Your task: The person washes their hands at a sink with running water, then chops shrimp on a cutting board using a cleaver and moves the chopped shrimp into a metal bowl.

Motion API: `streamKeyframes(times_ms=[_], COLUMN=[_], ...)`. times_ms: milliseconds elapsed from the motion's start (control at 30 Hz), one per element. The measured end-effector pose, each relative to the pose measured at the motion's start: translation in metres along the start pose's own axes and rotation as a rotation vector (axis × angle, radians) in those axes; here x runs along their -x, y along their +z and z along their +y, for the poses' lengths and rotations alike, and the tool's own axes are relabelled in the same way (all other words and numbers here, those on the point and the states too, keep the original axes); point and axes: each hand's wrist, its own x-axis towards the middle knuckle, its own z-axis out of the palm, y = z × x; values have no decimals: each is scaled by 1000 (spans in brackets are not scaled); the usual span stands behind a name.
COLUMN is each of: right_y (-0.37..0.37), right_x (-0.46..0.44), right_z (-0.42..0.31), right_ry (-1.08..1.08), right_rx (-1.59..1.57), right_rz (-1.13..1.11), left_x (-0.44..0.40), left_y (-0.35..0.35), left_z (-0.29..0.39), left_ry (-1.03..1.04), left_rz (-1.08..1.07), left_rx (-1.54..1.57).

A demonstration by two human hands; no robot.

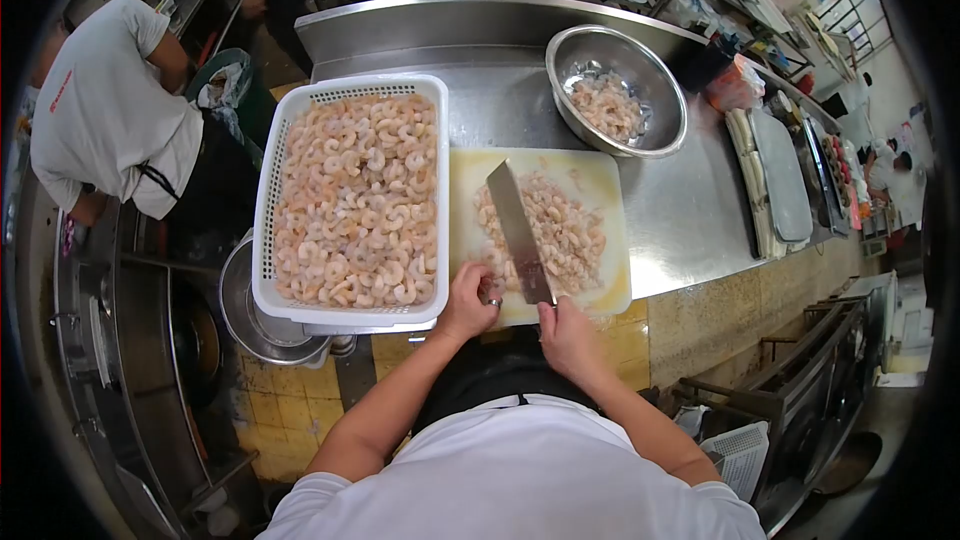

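Steel surface (pixel 705 220), twelve o'clock: you're apparently mincing shrimp (pixel 565 225), right grip (pixel 567 335) round cleaver (pixel 518 230), left grip (pixel 470 302) unclear; next cut wants clearance.

Two hands (pixel 467 302), one cleaver (pixel 515 218), one cutting board (pixel 608 172), one white basket (pixel 264 230) and at least two metal bowls (pixel 664 85) are counted around one steel surface (pixel 690 230), with at least three other people (pixel 115 105) and shrimp (pixel 360 200) beyond counting

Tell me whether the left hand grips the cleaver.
No, the right hand grips the cleaver by its handle, while the left hand is at the near left corner of the cutting board.
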Motion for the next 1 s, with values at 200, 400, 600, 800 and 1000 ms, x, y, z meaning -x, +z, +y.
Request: streamKeyframes(times_ms=[200, 400, 600, 800, 1000], right_y=[8, -23, -6, 0, -18], right_x=[-43, -29, -44, -45, -41], right_z=[29, -2, 8, 17, -6], right_ry=[-18, -92, -49, -147, -76], right_rx=[-34, 12, 114, 73, 96], right_rz=[131, 150, 83, 116, 75], left_x=[0, -1, -2, -3, -2], left_y=[0, -1, 1, 5, -6], left_z=[0, 3, 4, -6, 4], left_ry=[-51, -73, -67, -68, 57], left_rz=[15, -3, 33, 5, -70], left_rx=[49, 62, 37, 4, -140])
